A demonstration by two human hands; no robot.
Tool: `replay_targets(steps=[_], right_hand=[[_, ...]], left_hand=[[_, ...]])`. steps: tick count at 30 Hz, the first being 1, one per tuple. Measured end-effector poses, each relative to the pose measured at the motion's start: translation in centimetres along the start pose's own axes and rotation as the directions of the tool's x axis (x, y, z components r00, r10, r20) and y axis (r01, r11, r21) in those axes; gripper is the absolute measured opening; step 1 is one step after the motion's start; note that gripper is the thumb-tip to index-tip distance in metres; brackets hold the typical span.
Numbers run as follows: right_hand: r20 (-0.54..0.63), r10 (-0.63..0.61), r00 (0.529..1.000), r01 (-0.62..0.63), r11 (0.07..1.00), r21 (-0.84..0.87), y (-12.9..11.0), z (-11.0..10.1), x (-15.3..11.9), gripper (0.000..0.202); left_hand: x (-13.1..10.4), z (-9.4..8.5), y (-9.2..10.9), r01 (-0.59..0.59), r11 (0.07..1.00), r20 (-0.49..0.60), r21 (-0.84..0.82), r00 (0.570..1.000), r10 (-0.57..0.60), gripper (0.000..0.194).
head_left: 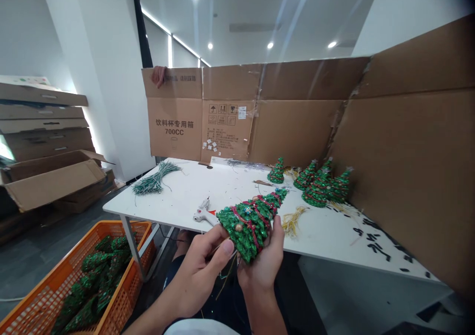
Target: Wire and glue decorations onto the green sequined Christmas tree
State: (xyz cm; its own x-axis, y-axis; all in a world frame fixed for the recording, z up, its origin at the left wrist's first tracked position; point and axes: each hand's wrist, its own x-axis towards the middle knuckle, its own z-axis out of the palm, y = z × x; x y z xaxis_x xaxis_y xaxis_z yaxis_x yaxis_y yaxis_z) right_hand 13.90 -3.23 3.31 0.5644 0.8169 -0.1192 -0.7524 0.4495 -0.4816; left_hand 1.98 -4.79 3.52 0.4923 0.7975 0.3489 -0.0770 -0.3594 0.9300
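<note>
A small green tinsel Christmas tree (250, 221) lies tilted in front of me, its tip toward the upper right. Red garland, gold balls and small beads decorate it. My right hand (265, 256) is closed around its underside and right side. At the tree's base, my left hand (204, 263) pinches thin strands between thumb and fingers. Some of these strands hang below the base, and their ends are hard to follow. Just beyond the tree, a white glue gun (204, 212) rests on the white table (178, 196).
Several finished small trees (319, 184) stand at the back right. Green wire (156, 178) is bundled at the left, yellow strands (294, 221) lie at the right, near black bits (376, 243). Cardboard walls (293, 127) enclose the back and right. An orange crate (122, 295) holds more trees.
</note>
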Motion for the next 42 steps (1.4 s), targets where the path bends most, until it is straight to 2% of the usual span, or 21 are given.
replay_targets(steps=[7,9,13,21,30,36,42], right_hand=[[0.044,0.002,0.999,-0.002,1.000,-0.002,0.3,0.1,-0.3,0.051],[0.047,0.012,0.999,-0.012,1.000,0.004,0.3,0.1,-0.3,0.050],[0.043,0.020,0.999,-0.020,1.000,0.020,0.4,0.0,-0.2,0.048],[0.052,0.039,0.998,-0.038,0.999,-0.022,0.4,-0.2,-0.1,0.054],[0.062,0.118,0.991,-0.119,0.993,0.023,0.6,-0.1,0.0,0.042],[0.078,0.181,0.980,-0.185,0.981,0.050,1.0,-0.2,0.1,0.041],[0.069,0.187,0.980,-0.191,0.980,0.059,0.7,-0.2,0.1,0.040]], left_hand=[[-0.1,0.0,-0.8,0.008,0.995,-0.026,-0.096,1.000,-0.010,0.035],[-0.1,-0.1,-1.1,0.019,0.997,-0.029,-0.072,0.999,-0.021,0.032],[-0.3,-0.1,-1.3,0.049,0.999,-0.051,0.016,0.998,-0.049,0.039],[-0.6,-0.1,-2.5,0.093,0.985,-0.056,0.146,0.995,-0.086,0.046],[0.2,0.2,-2.4,0.030,0.991,-0.102,0.128,0.995,-0.017,0.051],[0.5,0.2,-2.8,0.014,0.994,-0.125,0.109,0.992,0.000,0.052],[0.2,0.0,-2.6,0.009,0.991,-0.112,0.137,0.994,0.006,0.052]])
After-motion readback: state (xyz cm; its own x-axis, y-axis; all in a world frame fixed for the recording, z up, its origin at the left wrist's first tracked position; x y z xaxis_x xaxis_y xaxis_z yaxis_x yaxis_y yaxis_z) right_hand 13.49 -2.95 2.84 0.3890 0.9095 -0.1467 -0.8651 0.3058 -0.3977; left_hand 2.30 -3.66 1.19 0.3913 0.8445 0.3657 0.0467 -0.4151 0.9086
